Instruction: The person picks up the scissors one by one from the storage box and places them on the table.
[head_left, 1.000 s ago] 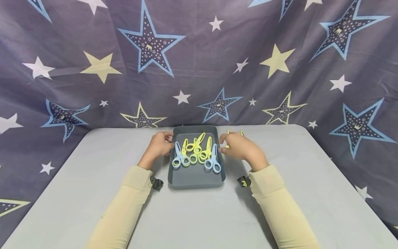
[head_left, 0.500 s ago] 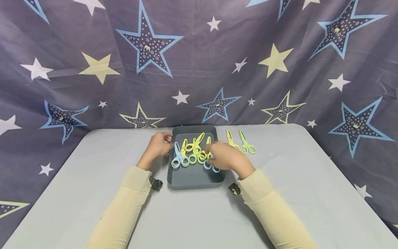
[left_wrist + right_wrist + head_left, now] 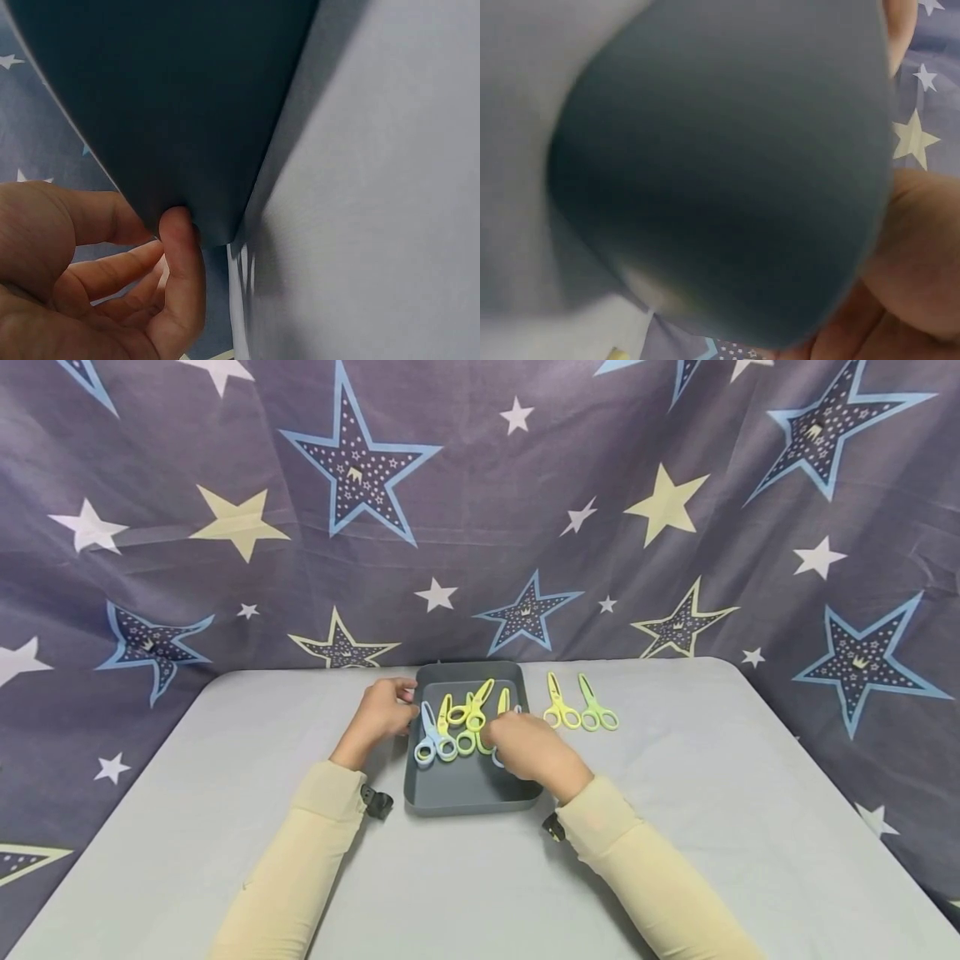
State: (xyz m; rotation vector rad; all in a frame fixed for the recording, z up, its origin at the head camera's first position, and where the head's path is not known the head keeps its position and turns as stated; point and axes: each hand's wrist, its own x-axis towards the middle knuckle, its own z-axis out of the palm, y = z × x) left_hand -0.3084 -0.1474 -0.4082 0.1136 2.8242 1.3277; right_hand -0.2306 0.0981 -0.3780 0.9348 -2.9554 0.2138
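Note:
A shallow dark grey tray (image 3: 465, 795) holds several children's scissors, including yellow scissors (image 3: 482, 697) and light blue scissors (image 3: 428, 718) at its left. My left hand (image 3: 384, 706) holds the tray's left wall; in the left wrist view its thumb (image 3: 181, 244) presses the outside and the index finger lies at the rim. Reaching over the right wall, my right hand (image 3: 528, 745) is down among the scissors, covering most of a second light blue pair. Its fingertips are hidden in the head view, and the tray wall (image 3: 727, 165) blocks them in the right wrist view, so I cannot tell its grip.
Yellow scissors (image 3: 556, 697) and green scissors (image 3: 592, 703) lie side by side on the white-covered table (image 3: 690, 793), right of the tray. A star-patterned curtain (image 3: 480, 527) hangs behind the table's far edge.
My right hand has moved left and down from beside the tray's right wall to the scissors inside, uncovering the yellow and green pairs on the table. The left hand has stayed on the tray.

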